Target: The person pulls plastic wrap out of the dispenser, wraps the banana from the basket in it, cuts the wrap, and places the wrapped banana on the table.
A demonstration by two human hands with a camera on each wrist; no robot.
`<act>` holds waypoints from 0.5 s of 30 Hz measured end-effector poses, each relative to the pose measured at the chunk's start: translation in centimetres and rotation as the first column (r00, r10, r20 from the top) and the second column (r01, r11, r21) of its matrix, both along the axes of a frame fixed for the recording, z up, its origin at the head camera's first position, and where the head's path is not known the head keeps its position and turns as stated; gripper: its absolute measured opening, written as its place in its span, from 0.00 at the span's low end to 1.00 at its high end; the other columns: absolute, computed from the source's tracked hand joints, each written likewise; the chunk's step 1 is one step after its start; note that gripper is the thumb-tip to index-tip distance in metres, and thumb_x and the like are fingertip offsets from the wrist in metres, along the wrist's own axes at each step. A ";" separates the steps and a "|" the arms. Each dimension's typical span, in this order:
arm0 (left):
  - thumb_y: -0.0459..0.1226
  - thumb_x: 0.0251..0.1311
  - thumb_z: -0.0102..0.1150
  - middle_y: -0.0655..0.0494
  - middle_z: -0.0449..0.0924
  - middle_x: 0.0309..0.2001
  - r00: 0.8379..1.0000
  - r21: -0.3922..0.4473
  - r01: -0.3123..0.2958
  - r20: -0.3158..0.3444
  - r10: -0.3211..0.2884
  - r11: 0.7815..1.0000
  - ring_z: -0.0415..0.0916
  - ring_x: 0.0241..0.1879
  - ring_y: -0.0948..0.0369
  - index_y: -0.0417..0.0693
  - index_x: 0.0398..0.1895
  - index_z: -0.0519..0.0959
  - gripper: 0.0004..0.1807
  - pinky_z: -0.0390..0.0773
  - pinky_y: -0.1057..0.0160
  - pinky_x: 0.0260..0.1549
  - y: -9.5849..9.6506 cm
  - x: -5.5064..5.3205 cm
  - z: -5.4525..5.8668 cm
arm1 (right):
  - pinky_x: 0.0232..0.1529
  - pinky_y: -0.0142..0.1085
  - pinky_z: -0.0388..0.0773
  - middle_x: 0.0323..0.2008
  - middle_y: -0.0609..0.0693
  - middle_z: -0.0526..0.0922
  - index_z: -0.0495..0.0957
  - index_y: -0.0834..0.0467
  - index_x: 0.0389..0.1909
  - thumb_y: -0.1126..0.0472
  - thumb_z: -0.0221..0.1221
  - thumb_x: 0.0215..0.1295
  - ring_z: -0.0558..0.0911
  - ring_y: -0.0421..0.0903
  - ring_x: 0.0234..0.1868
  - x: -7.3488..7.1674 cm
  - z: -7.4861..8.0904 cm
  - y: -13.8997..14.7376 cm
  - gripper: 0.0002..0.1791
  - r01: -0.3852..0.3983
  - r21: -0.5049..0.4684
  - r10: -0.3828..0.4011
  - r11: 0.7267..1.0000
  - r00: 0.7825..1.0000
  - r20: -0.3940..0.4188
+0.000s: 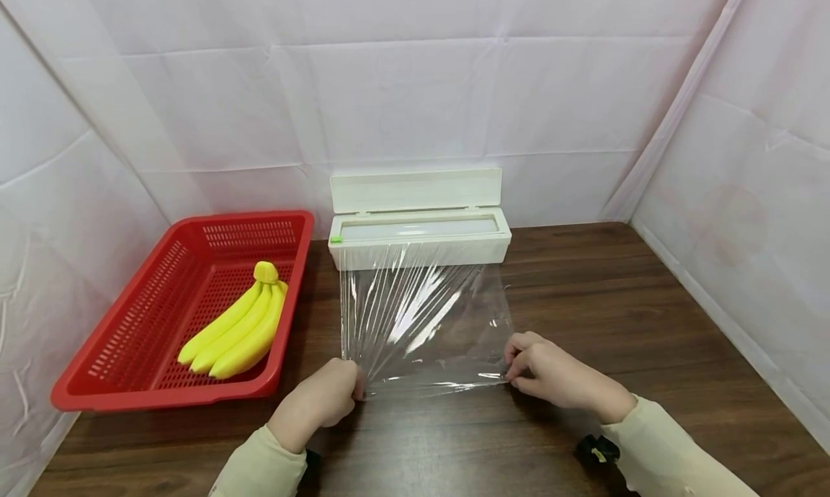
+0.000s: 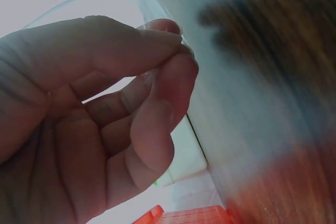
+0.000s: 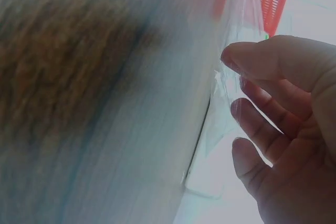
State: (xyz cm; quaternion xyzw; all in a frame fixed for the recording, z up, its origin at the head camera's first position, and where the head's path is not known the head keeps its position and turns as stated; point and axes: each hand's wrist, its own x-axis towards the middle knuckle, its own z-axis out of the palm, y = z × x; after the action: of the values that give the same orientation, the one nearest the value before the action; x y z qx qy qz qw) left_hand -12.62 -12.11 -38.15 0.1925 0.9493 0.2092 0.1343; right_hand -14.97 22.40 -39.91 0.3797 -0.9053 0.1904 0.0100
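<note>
A sheet of clear plastic wrap stretches toward me from a white dispenser box, whose lid stands raised at the back. My left hand pinches the sheet's near left corner, where creases fan out toward the box. In the left wrist view the left thumb presses against the curled index finger. At the near right corner, my right hand pinches the film's edge between thumb and fingers. The right wrist view shows the film at the right thumb tip, with the other fingers loosely bent.
To the left stands a red plastic basket with a bunch of yellow bananas in it. A small green slider sits on the dispenser's left end. White cloth walls enclose the dark wooden table at the back and sides.
</note>
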 end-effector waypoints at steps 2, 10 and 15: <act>0.19 0.43 0.57 0.51 0.76 0.22 1.000 -0.006 0.000 0.006 0.000 1.000 0.70 0.23 0.58 0.41 0.18 0.77 0.10 0.75 0.58 0.25 0.0 0.0 0.0 | 0.40 0.33 0.72 0.33 0.39 0.70 0.86 0.54 0.24 0.67 0.67 0.51 0.68 0.37 0.38 0.0 0.0 0.0 0.04 -0.008 -0.009 0.008 1.000 1.000 -0.003; 0.20 0.46 0.57 0.50 0.78 0.23 0.999 -0.030 -0.016 0.034 0.017 0.999 0.72 0.24 0.58 0.40 0.20 0.79 0.08 0.77 0.57 0.28 0.1 -0.2 0.0 | 0.38 0.32 0.72 0.30 0.37 0.71 0.85 0.52 0.24 0.66 0.66 0.51 0.70 0.35 0.36 0.1 0.0 0.2 0.05 -0.017 0.005 0.017 1.000 1.000 0.011; 0.19 0.42 0.56 0.49 0.77 0.23 1.000 -0.011 0.007 -0.003 -0.007 1.000 0.72 0.25 0.57 0.40 0.18 0.77 0.09 0.76 0.57 0.27 0.0 -0.2 -0.3 | 0.39 0.34 0.76 0.31 0.38 0.79 0.85 0.51 0.29 0.66 0.62 0.56 0.77 0.37 0.37 -0.1 0.0 0.3 0.06 -0.002 0.075 -0.006 0.997 0.993 0.116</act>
State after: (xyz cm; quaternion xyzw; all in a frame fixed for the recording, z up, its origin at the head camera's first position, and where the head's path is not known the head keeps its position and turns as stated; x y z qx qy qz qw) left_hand -12.81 -12.09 -38.44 0.1954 0.9499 0.2031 0.1349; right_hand -15.11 22.68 -39.94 0.3672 -0.9111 0.1783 -0.0569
